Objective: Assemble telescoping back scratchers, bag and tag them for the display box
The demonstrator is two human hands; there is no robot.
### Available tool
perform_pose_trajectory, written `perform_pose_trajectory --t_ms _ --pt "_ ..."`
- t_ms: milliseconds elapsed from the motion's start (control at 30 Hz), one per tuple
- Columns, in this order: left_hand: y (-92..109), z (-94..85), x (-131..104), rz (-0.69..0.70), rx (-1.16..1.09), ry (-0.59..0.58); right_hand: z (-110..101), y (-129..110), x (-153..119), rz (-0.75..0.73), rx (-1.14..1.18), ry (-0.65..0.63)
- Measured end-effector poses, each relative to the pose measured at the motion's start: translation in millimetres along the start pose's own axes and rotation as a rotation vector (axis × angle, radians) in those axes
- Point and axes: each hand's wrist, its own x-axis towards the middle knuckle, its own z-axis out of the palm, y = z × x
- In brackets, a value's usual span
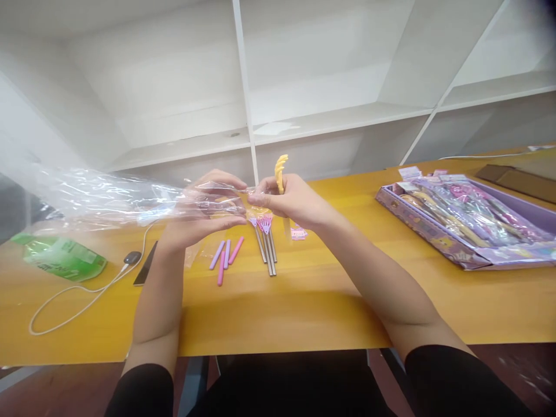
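Observation:
My left hand [212, 200] is curled around the narrow end of a long clear plastic bag [108, 194], thumb below and fingers above. My right hand [291, 200] grips a yellow back scratcher [280, 174] with its clawed head pointing up. The thumb and forefinger of that hand also meet the tip of the bag. Below on the table lie several back scratchers [267, 240] with metal rods and pink or purple claw heads. Left of them are several pink and purple tubes [226, 255], which look like handles. A small pink card [298, 233] rests behind my right wrist.
At the right, a purple display box [478, 258] holds several bagged back scratchers [469, 211]. A green pouch [65, 258], a white cable [82, 307] and a dark flat object [146, 266] lie at the left. White shelving [325, 121] stands behind the wooden table [304, 313].

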Motion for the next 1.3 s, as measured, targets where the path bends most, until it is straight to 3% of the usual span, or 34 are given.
perform_pose_trajectory --t_ms 300,433,500,700,867,1033,1167,1300 --pt "2.5 -0.4 -2.6 -0.096 -0.073 0.152 -38.5 -15.4 -21.5 -0.041 -0.212 -0.064" --pt "0.5 -3.8 -3.5 -0.122 -0.057 0.179 -50.2 -32.9 -41.2 -0.174 -0.517 -0.049" --pt "-1.2 -4.3 -3.0 -0.109 -0.040 0.183 -49.5 -39.9 -47.2 -0.201 -0.582 -0.023" --pt "-3.9 -0.1 -0.9 -0.023 -0.041 0.137 -39.5 -37.7 -41.7 -0.058 -0.536 0.025" --pt "-9.1 4.7 -0.1 0.028 -0.056 0.097 -35.0 -32.3 -34.0 -0.152 -0.629 0.020" --pt "-12.1 8.7 0.8 -0.020 -0.060 0.055 -33.2 -33.1 -34.1 -0.212 -0.654 0.022" --pt "-9.8 18.7 2.4 -0.118 -0.112 -0.004 -29.0 -27.3 -32.0 -0.206 -0.524 0.080" --pt "-6.2 33.3 6.1 -0.153 -0.158 0.090 -19.0 -19.6 -27.4 -0.181 -0.320 0.176"
